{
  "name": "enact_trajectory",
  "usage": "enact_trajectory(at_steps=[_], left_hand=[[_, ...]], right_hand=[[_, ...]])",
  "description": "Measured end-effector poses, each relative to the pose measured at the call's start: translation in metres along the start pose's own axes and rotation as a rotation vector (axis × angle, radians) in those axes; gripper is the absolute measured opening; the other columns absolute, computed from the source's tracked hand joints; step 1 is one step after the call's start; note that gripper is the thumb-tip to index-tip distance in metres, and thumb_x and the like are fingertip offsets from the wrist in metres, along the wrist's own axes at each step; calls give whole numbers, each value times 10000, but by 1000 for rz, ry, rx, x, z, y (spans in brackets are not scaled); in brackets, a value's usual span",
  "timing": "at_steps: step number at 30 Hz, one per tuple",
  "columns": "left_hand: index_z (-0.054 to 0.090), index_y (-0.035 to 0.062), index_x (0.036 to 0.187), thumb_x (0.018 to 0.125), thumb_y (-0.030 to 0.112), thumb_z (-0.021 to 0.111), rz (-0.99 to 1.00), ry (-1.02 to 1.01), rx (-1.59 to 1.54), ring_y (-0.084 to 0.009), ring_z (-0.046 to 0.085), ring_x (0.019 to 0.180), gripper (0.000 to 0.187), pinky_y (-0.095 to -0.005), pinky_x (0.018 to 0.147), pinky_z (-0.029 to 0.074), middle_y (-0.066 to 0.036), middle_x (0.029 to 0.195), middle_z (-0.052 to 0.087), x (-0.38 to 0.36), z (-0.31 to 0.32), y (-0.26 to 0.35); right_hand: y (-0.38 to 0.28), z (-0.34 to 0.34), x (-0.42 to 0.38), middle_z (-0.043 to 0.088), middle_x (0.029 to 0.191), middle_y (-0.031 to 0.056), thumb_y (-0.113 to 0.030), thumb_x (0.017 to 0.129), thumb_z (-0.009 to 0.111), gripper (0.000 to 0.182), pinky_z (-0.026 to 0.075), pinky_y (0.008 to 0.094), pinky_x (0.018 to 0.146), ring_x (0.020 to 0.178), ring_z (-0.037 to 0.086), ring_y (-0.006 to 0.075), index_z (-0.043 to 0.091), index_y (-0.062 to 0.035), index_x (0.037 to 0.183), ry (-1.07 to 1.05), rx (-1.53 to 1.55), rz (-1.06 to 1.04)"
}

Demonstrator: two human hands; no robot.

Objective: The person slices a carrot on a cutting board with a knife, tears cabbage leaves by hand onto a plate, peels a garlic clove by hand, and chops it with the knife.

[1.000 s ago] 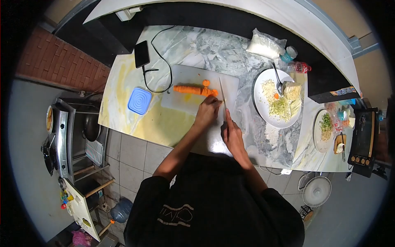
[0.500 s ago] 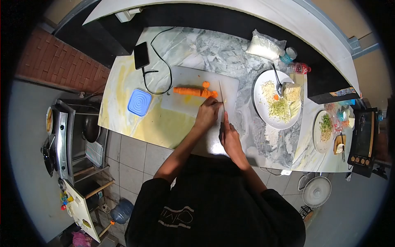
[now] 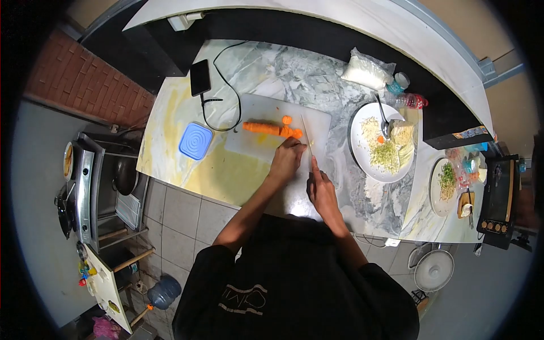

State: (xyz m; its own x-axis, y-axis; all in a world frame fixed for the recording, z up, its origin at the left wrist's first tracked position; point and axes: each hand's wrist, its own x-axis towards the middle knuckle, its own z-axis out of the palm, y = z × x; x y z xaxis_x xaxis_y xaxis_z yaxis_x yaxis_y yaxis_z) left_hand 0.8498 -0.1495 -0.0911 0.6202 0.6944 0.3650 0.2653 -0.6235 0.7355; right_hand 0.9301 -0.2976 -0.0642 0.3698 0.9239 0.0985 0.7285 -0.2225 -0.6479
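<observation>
My right hand [image 3: 324, 194] is wrapped round the handle of a knife [image 3: 306, 131], whose narrow blade points away from me over the white cutting board [image 3: 317, 120]. Close to the blade's left side, my left hand [image 3: 287, 160] has its fingertips pinched together; whatever they hold is too small to make out. Tiny pale bits [image 3: 312, 142] lie by the blade. A row of sliced carrot [image 3: 262, 128] stretches across the board beyond my left hand. One loose carrot slice [image 3: 287, 120] rests just above the row's right end.
Left of the board are a blue lidded container [image 3: 195, 141] and a phone [image 3: 200, 77] with a black cable. To the right, a white plate [image 3: 358, 157] holds shredded vegetables, a cabbage piece and a spoon [image 3: 382, 111]. Behind it are a bag of white powder [image 3: 367, 69] and a bottle [image 3: 409, 101].
The whole view has shifted slightly, so the counter sits a little lower. Both hands and the knife keep nearly the same place over the board.
</observation>
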Motion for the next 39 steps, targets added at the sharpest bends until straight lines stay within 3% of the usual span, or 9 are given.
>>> enact_trajectory(at_steps=[14,33,36,39], left_hand=[[683,4,865,780,-7,637,46,-31,-4,-339,632,800,97,-408,700,524,-147,881,630,6,2,-6],[698,15,900,765,-29,645,27,-3,33,-315,640,783,152,-391,697,524,-135,856,639,4,4,-2],[701,19,900,769,-26,643,36,-7,31,-313,642,782,151,-389,698,525,-134,856,640,6,5,-2],[702,20,900,769,-30,640,9,-11,34,-313,642,782,154,-388,698,525,-134,853,641,5,4,-1]], right_hand=[[5,-1,2,597,811,239,49,787,514,683,486,456,673,695,604,387,324,4,1442,39,139,44],[-3,2,-1,586,849,271,62,769,513,736,480,467,677,726,591,416,264,11,1459,-21,146,49],[-3,2,-2,592,821,245,87,780,505,756,484,432,687,690,588,394,261,-48,1483,12,166,41],[-5,1,-2,578,837,279,76,766,512,751,478,472,669,717,590,419,242,17,1465,-33,158,44]])
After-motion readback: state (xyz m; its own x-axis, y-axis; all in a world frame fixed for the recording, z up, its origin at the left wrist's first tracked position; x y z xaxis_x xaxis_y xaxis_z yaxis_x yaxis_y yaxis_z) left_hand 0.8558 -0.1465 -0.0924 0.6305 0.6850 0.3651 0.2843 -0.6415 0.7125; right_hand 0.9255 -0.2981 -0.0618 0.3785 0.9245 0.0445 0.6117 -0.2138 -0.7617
